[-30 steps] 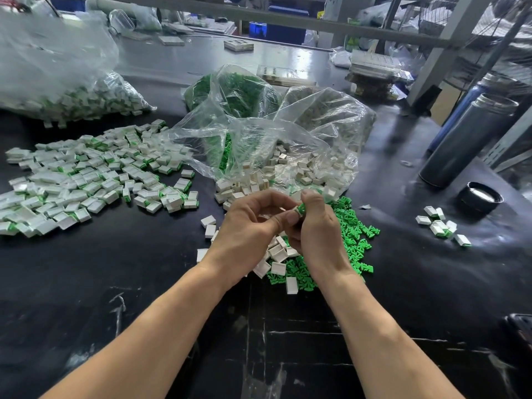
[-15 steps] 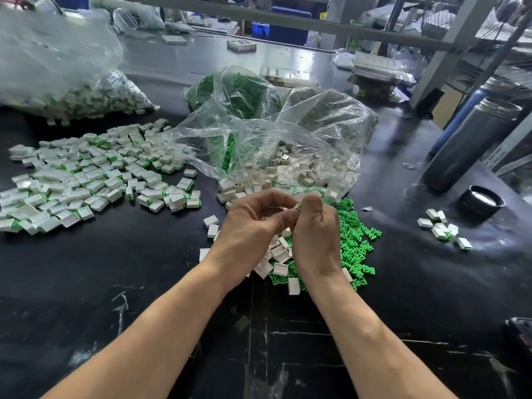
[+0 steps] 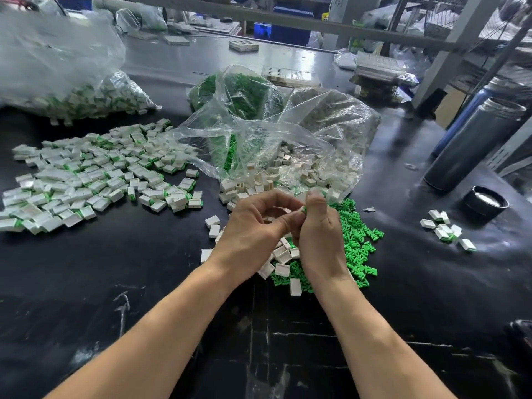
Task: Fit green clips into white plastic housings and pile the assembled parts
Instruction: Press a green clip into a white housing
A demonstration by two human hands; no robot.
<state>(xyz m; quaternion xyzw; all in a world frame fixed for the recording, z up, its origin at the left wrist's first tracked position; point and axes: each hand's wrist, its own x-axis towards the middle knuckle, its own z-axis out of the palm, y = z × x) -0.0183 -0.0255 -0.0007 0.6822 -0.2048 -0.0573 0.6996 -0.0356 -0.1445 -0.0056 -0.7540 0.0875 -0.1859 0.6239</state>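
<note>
Now the black worktable carries the broad pile of assembled parts out left, the clear bag of white housings in the middle and the loose green clips just right of the hands. Against a second ago, the right hand has rolled its thumb up over the piece, so the press-in looks under way. Left hand curls round the white housing, right hand pinches the green clip against it. Only a sliver of green shows; the housing is buried in the fingers, so whether it has seated, I can't tell.
</note>
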